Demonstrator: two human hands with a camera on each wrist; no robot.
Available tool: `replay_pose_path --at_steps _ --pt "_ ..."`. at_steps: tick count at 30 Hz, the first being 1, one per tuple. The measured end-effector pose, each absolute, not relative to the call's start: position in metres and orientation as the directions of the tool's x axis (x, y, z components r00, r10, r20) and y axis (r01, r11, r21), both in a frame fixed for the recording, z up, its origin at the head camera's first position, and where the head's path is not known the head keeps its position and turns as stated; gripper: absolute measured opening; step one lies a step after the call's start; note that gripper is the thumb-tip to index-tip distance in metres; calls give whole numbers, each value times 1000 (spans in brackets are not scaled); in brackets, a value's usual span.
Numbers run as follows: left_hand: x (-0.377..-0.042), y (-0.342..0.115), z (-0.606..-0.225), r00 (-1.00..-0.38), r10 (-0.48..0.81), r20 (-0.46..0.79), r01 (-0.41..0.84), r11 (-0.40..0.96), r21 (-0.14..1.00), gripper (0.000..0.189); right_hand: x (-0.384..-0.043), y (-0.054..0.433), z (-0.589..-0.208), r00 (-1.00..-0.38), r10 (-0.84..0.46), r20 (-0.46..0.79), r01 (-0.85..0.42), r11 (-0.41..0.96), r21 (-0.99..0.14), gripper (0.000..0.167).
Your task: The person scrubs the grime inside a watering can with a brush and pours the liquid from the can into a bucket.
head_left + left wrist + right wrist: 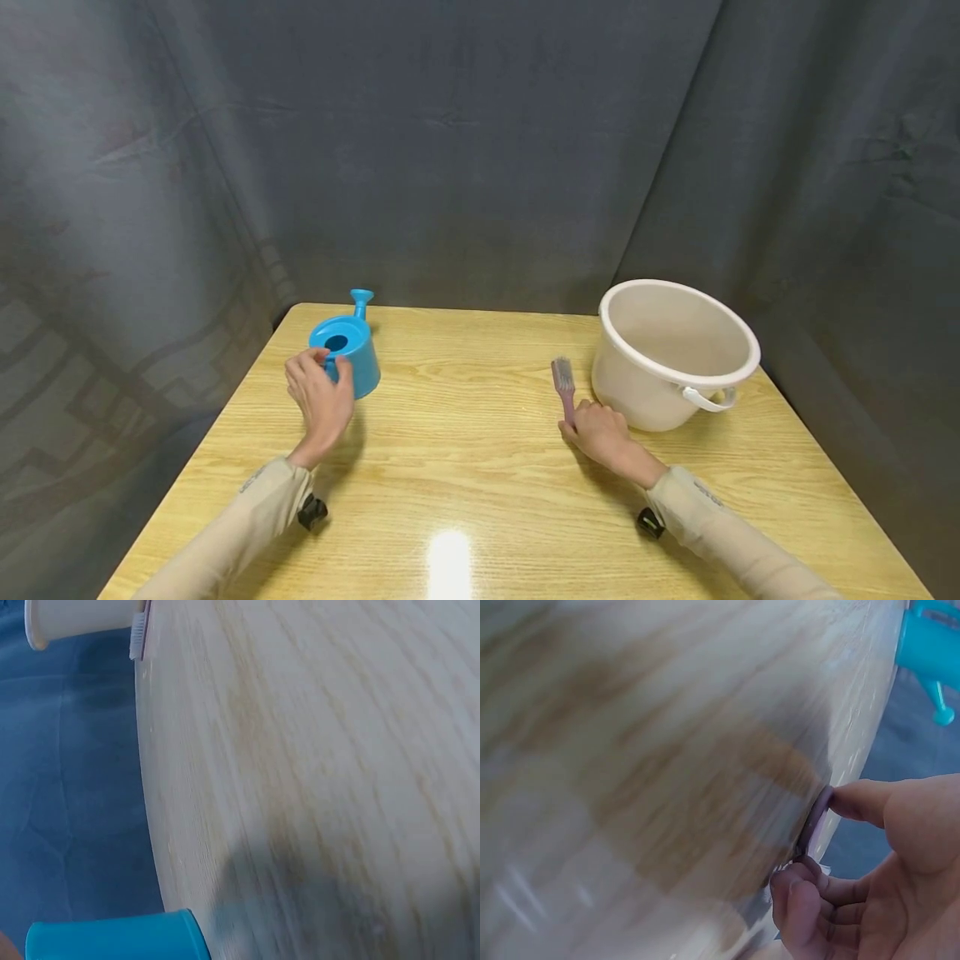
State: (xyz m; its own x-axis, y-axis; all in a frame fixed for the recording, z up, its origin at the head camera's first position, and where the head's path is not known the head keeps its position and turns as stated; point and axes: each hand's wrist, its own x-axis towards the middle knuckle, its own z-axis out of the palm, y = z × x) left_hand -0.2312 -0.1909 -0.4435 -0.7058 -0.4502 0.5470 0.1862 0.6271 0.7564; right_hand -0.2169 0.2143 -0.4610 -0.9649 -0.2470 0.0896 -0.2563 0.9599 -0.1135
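Note:
A blue watering can (363, 367) stands at the table's left, its spout pointing to the back. My left hand (322, 398) is at the can's handle, thumb and bent fingers apart on either side of it, with a gap showing between them. In the left wrist view only the can's blue side (120, 939) shows, with a bit of skin at the corner. On the right, my right hand (603, 435) pinches the handle of a purple brush (566, 400) with pale bristles. In the right wrist view, thumb and fingertips take the brush handle (814, 817) close over the table.
A large cream bucket (637, 387) with a white carrying handle (708, 403) stands just beyond my right hand. The wooden table (465, 433) reaches back to a dark grey curtain (450, 167), which also hangs along both sides.

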Motion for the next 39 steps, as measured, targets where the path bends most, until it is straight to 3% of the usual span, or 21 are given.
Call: replay_pose_path --at_steps 5,16,39 --pt "-232 -193 -443 -707 -473 526 164 614 773 26 -219 215 -458 -960 -272 59 -278 953 -122 42" --pt "-229 -196 -447 -739 -492 460 109 586 803 24 -227 214 -456 -975 -214 -54 -200 959 -202 45" --pt "-227 -200 -454 -815 -487 315 8 533 846 37 -226 217 -450 -973 -225 -59 -205 949 -242 39"
